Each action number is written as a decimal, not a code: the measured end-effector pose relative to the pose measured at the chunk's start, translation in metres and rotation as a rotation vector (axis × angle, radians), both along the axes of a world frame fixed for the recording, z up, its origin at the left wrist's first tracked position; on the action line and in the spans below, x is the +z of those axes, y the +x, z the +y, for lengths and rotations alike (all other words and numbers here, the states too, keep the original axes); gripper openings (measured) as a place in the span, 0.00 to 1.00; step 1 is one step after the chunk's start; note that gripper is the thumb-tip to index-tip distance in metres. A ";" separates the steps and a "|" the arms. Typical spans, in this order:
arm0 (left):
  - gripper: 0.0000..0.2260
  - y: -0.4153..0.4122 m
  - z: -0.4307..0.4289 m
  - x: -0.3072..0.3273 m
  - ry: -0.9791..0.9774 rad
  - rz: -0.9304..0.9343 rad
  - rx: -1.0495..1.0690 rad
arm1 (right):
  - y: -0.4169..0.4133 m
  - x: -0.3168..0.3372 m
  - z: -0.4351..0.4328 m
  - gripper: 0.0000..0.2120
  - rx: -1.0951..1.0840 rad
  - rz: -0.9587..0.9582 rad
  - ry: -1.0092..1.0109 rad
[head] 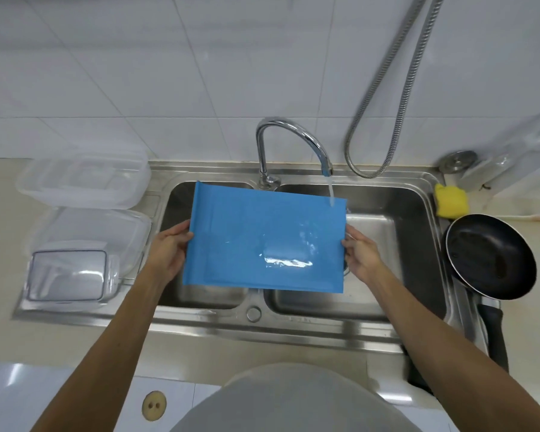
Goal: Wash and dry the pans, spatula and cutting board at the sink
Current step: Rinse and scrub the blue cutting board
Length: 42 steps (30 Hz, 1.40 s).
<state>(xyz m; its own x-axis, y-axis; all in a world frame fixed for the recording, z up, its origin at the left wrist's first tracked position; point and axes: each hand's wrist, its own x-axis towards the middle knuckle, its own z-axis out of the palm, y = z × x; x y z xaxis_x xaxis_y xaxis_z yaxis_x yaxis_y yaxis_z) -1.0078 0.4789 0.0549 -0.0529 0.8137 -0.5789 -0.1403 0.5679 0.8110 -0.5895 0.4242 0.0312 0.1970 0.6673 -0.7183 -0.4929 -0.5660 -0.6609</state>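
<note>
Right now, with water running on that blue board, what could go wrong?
The cutting board is wet and held only at its short edges by the left hand and right hand, so it might slip into the sink. The water stream hits just its far right corner, so it may splash or run off sideways. The frying pan sits at the sink's right edge near the right arm; a bump could knock it.

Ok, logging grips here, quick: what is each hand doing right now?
Left hand: holding the blue cutting board by its left edge.
Right hand: holding the same board's right edge.
</note>
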 end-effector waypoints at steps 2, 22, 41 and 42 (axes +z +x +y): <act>0.17 -0.012 0.002 0.006 0.005 0.016 0.020 | -0.012 -0.002 0.004 0.24 0.005 0.043 0.000; 0.20 0.142 -0.010 -0.068 -0.118 -0.185 -0.157 | 0.113 0.029 -0.029 0.11 -0.177 -0.497 0.008; 0.10 0.186 0.122 -0.013 -0.016 -0.023 0.000 | 0.132 0.064 -0.075 0.11 -0.312 -0.958 0.181; 0.10 0.190 0.125 -0.011 -0.013 -0.019 0.005 | 0.130 0.064 -0.075 0.11 -0.307 -0.970 0.187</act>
<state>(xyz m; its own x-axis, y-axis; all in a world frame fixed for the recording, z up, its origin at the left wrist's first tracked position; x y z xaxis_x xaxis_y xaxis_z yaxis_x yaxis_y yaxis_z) -0.8182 0.6040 0.0444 -0.0457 0.8059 -0.5903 -0.1589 0.5775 0.8008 -0.4599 0.3493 0.0952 0.8166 0.5750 -0.0499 0.1927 -0.3532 -0.9155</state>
